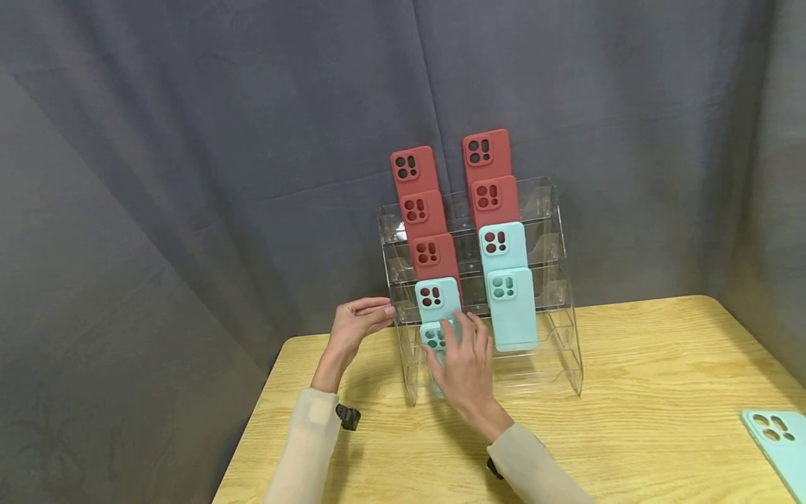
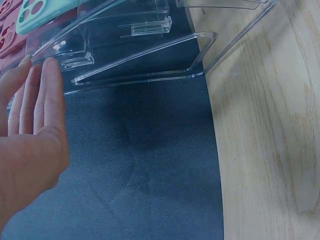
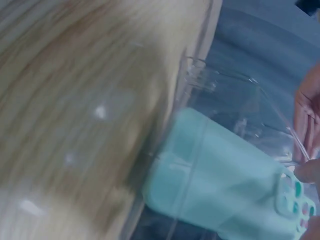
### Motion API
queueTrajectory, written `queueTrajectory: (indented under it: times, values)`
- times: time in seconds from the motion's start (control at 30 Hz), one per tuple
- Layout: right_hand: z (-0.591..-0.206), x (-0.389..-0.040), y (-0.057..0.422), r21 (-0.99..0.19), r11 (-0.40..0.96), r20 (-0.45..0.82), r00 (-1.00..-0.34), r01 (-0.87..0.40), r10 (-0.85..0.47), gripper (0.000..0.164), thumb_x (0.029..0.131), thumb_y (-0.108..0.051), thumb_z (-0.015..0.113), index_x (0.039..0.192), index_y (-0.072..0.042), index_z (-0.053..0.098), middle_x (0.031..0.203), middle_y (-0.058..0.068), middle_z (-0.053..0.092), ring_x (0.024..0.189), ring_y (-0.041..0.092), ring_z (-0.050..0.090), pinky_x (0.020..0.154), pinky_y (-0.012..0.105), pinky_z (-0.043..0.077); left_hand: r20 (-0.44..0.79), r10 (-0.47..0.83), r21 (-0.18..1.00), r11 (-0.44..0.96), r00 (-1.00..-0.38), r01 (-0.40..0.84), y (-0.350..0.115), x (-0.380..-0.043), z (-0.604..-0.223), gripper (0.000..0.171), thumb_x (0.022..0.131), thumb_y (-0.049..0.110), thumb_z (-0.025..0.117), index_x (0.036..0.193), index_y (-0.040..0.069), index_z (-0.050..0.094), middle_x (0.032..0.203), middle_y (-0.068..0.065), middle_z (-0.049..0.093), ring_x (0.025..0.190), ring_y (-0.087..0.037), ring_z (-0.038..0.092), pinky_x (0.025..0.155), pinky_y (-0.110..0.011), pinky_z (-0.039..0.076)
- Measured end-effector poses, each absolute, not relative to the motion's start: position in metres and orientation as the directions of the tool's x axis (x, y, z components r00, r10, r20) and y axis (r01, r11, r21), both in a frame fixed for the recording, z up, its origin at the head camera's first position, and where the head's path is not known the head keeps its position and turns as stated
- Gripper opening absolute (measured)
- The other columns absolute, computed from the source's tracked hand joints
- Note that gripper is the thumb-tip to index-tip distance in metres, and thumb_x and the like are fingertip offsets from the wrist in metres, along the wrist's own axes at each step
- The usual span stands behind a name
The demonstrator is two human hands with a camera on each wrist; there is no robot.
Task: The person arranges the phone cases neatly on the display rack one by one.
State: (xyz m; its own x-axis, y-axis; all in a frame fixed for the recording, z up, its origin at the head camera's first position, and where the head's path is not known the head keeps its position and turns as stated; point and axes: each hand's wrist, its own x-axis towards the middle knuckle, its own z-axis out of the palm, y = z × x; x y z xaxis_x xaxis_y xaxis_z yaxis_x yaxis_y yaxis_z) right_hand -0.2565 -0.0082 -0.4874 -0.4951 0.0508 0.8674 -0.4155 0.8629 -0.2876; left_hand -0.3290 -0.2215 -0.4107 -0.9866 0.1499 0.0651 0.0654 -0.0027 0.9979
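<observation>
A clear tiered phone-case stand (image 1: 548, 280) is on the table, red and mint cases standing in two columns. My left hand (image 1: 362, 318) pinches its left side edge between thumb and nearly straight fingers; the left wrist view shows the same hand (image 2: 37, 120) at the clear panel. At the lowest left mint phone case (image 1: 433, 337), my right hand (image 1: 469, 367) has its fingers spread, partly covering it. The right wrist view shows this mint case (image 3: 215, 170) behind a clear lip, thumb and a finger by its camera-hole end. Whether they press it is unclear.
Red cases (image 1: 434, 255) fill the upper tiers; mint cases (image 1: 513, 308) stand lower in the right column. Another mint case (image 1: 781, 448) lies on the wooden table (image 1: 661, 378) at the far right. A grey curtain (image 1: 315, 140) hangs behind the table.
</observation>
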Motion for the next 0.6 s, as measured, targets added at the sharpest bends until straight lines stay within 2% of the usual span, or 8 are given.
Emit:
queueTrajectory:
  times: [0.13, 0.33, 0.6]
  values:
    - [-0.48, -0.249, 0.01, -0.31, 0.834, 0.872, -0.486, -0.456, 0.059, 0.05, 0.082, -0.027, 0.089, 0.119, 0.0, 0.068, 0.131, 0.025, 0.061, 0.125, 0.05, 0.054, 0.094, 0.061, 0.048, 0.061, 0.159, 0.998, -0.002, -0.985, 0.062, -0.223, -0.328, -0.41, 0.037, 0.094, 0.003, 0.077, 0.129, -0.008, 0.069, 0.1, -0.001, 0.082, 0.093, -0.013, 0.08, 0.092, -0.032, 0.063]
    - [-0.471, -0.239, 0.05, -0.305, 0.826, 0.878, -0.477, -0.474, 0.05, 0.042, 0.086, -0.025, 0.082, 0.116, 0.002, 0.07, 0.123, 0.024, 0.064, 0.119, 0.048, 0.056, 0.088, 0.058, 0.048, 0.059, 0.165, 0.998, -0.015, -0.985, 0.057, -0.223, -0.33, -0.411, 0.04, 0.094, 0.004, 0.077, 0.13, -0.009, 0.068, 0.099, 0.0, 0.082, 0.094, -0.014, 0.08, 0.093, -0.033, 0.063]
    - [-0.465, -0.215, 0.116, -0.283, 0.821, 0.876, -0.482, -0.496, 0.011, 0.034, 0.081, -0.014, 0.082, 0.107, 0.005, 0.072, 0.114, 0.027, 0.067, 0.109, 0.051, 0.059, 0.088, 0.064, 0.048, 0.049, 0.166, 0.999, -0.008, -0.985, 0.048, -0.222, -0.329, -0.41, 0.039, 0.094, 0.005, 0.078, 0.13, -0.008, 0.068, 0.099, 0.0, 0.082, 0.094, -0.014, 0.08, 0.093, -0.033, 0.063]
